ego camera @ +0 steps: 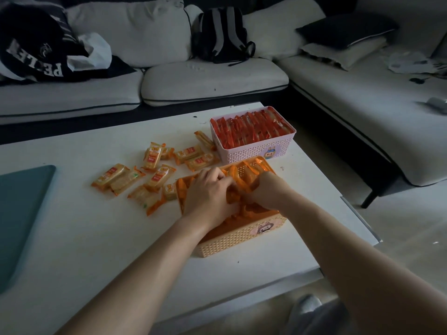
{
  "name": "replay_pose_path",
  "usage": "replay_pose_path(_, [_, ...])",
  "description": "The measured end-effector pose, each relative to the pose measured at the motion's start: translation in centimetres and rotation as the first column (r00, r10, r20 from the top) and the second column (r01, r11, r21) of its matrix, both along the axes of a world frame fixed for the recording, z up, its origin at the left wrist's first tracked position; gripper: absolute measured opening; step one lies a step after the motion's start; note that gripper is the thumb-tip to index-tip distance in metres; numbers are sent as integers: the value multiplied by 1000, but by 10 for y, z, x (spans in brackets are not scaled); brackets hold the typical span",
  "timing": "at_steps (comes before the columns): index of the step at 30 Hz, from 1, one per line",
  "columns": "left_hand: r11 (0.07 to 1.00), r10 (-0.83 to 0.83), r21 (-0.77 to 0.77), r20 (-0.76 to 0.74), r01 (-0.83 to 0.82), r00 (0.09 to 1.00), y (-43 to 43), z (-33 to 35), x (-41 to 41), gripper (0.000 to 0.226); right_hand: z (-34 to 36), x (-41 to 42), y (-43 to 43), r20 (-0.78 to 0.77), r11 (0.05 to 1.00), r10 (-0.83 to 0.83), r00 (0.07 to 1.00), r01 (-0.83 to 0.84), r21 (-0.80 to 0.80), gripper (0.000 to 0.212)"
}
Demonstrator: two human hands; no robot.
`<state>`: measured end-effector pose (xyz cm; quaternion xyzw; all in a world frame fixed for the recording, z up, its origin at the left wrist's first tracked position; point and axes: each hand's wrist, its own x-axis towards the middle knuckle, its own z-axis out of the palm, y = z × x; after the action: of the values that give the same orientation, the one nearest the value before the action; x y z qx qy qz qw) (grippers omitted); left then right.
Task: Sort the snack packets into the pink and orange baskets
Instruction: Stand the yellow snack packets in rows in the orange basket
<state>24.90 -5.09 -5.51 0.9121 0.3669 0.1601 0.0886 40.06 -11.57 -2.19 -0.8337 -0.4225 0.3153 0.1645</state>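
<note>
2 hands (208,194) (268,192) inside orange basket (237,238).

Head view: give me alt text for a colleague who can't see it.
The left hand and right hand are down among the orange packets in the orange basket on a white table. Loose packets lie to its left; the pink basket behind is full of red packets.

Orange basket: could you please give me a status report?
Left hand and right hand down among packets in orange basket, grip unclear. Pink basket full of red packets. Several loose packets on table. Nothing blocking.
</note>
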Motion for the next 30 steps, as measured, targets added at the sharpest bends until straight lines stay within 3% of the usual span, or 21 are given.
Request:
replay_pose_path(3, [1000, -6, 27, 16, 6, 1000, -4, -1, 7, 40, 2, 5, -7, -81, 998, 48, 996, -51, -27, 29])
replay_pose_path(8, [999, -14, 34, 32, 13, 999, -4, -5, 9, 38, 1, 6, -8, -60, 992, 121, 991, -122, -9, 35])
replay_pose_path(17, [999, -37, -29, 89, 39, 995, -6, 4, -2, 51, 10, 7, -14, 217, 981, 195, 956, -188, -53, 27])
replay_pose_path(23, [998, 2, -60, 140, 6, 990, -9, 13, -17, 50, 21, 9, -21, 389, 987, 160, 907, -146, -64, 6])
replay_pose_path(27, [997, 67, -37, 176, -61, 982, -4, 18, -51, 40, 34, -3, -18, 471, 987, 10, 882, -85, 138, 10])
replay_pose_path(30, [988, 153, -22, 222, -152, 963, 9, 19, -89, 25, 46, -42, -7, 429, 936, 42, 902, -186, 300, 7])
